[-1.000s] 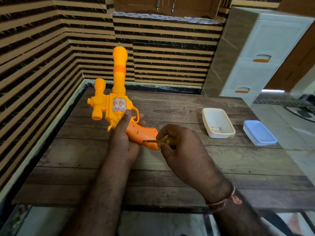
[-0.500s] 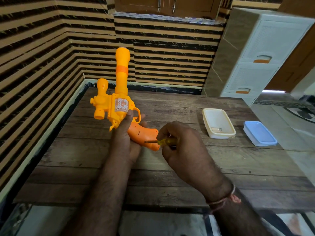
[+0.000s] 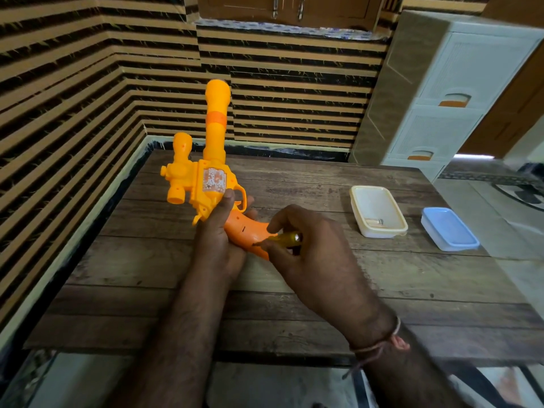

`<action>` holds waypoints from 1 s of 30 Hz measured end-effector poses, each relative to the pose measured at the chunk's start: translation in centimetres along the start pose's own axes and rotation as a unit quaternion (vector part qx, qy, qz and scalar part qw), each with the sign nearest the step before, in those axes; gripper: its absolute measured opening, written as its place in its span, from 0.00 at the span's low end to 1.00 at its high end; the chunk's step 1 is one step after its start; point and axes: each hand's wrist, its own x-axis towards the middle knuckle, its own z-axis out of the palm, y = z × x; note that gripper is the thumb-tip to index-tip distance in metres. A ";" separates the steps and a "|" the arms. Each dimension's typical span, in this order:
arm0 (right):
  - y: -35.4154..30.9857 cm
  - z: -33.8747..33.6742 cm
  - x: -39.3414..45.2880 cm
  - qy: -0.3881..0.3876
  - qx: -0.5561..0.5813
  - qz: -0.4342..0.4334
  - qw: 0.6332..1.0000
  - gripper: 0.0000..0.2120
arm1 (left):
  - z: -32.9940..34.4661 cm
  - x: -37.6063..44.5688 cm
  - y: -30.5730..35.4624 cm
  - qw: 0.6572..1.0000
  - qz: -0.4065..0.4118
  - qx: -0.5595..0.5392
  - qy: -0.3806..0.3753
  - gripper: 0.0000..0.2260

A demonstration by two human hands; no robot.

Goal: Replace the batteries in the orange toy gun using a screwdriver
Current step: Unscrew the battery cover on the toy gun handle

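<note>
Our left hand gripping the glossy orange plastic toy gun, barrel upright, our right hand pinching a translucent yellow-handled screwdriver, tip on the curved grip, above the wood-plank table

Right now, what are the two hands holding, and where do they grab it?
The left hand grips the toy gun where body meets handle; the right hand pinches the screwdriver by its yellow handle.

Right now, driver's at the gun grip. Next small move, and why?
Probably keep turning the screwdriver in place. Its tip sits against the lower grip of the gun, the right hand pinches the handle, and the left hand steadies the gun upright. No cover is off yet, so the screw likely isn't out.
</note>
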 end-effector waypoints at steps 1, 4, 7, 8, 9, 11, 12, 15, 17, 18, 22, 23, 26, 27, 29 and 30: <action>-0.1 0.1 0.0 -0.004 0.004 -0.008 1.000 0.08 | -0.1 0.1 -0.1 1.000 -0.002 -0.002 -0.004 0.27; -0.1 0.2 -0.2 -0.024 -0.015 -0.029 0.999 0.07 | -0.4 0.3 -0.4 1.000 -0.006 -0.005 0.001 0.22; 0.0 -0.1 -0.1 -0.049 -0.023 0.000 0.999 0.05 | -0.3 0.3 -0.2 1.000 -0.006 -0.003 0.003 0.33; 0.1 -0.2 -0.1 -0.051 -0.015 0.013 0.998 0.06 | -0.3 0.3 -0.2 1.000 -0.005 -0.003 0.002 0.33; 0.2 -0.3 0.0 -0.052 0.000 0.025 0.998 0.07 | -0.4 0.4 -0.1 1.000 0.000 -0.001 0.005 0.31; 0.5 -0.5 0.2 -0.049 0.054 0.039 0.997 0.13 | -0.4 0.4 -0.1 1.000 0.009 -0.004 0.003 0.26; 0.6 -0.5 0.3 -0.049 0.073 0.047 0.995 0.14 | -0.3 0.4 -0.1 1.000 0.010 -0.007 0.000 0.24; 0.9 -0.4 0.5 -0.045 0.057 0.062 0.995 0.05 | 0.1 0.2 0.0 1.000 0.011 -0.009 0.001 0.13; 0.9 -0.6 0.8 -0.066 0.025 0.058 0.996 0.02 | 0.1 0.3 0.2 1.000 0.015 -0.001 0.001 0.11; 0.7 -0.8 0.9 -0.087 0.008 0.057 0.995 0.05 | 0.1 0.3 0.3 1.000 0.017 0.000 -0.002 0.11; -0.6 -1.3 2.5 -0.130 -0.064 0.035 0.989 0.08 | -0.5 0.8 0.7 1.000 0.019 0.004 -0.005 0.18; -1.1 -1.2 3.1 -0.133 -0.079 0.026 0.988 0.06 | -0.7 0.9 0.8 1.000 0.018 0.005 -0.003 0.21; -1.9 -0.8 4.6 -0.163 -0.107 0.004 0.981 0.08 | -1.3 1.2 1.0 1.000 0.009 -0.006 0.011 0.29; -2.1 -0.9 5.0 -0.174 -0.111 0.001 0.978 0.08 | -1.4 1.2 1.1 1.000 0.006 -0.015 0.019 0.30; -2.4 -1.1 5.6 -0.189 -0.116 -0.004 0.975 0.05 | -1.5 1.3 1.1 0.999 0.003 -0.036 0.030 0.27; -2.6 -1.2 5.9 -0.197 -0.119 -0.008 0.973 0.04 | -1.6 1.3 1.2 0.998 0.001 -0.047 0.034 0.24</action>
